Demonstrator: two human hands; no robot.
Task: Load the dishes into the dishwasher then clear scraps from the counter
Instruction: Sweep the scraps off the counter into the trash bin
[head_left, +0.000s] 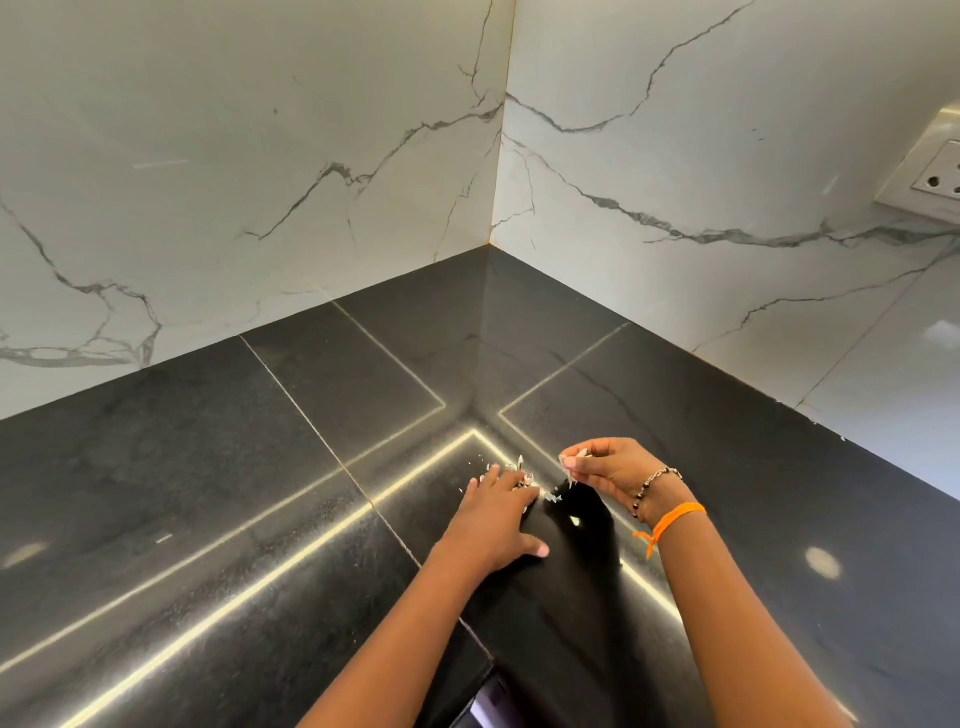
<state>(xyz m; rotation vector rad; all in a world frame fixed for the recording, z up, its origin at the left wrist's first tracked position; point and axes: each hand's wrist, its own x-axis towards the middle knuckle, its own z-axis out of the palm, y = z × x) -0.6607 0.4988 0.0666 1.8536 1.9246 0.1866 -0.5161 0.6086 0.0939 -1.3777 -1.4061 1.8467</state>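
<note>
Polished black stone forms the surface, an L-shaped run that meets in an inner corner where two white, grey-veined marble walls join. Thin pale seams cross the stone, and bright strips of reflected light run over it toward that corner. On the right-hand wall, well away from the corner, sits a white socket plate.

Out from the corner, near the point where the light strips cross, lies a small scatter of pale scraps. The left hand rests flat on the stone with straight fingers, its fingertips touching the scraps. The right hand is raised just beside it, on the side farther from the left wall, thumb and fingers pinching a few pale scraps. Its wrist carries a beaded bracelet and an orange thread. The two hands are close but not touching. A dark gap shows at the near edge of the stone; what it is cannot be told.
</note>
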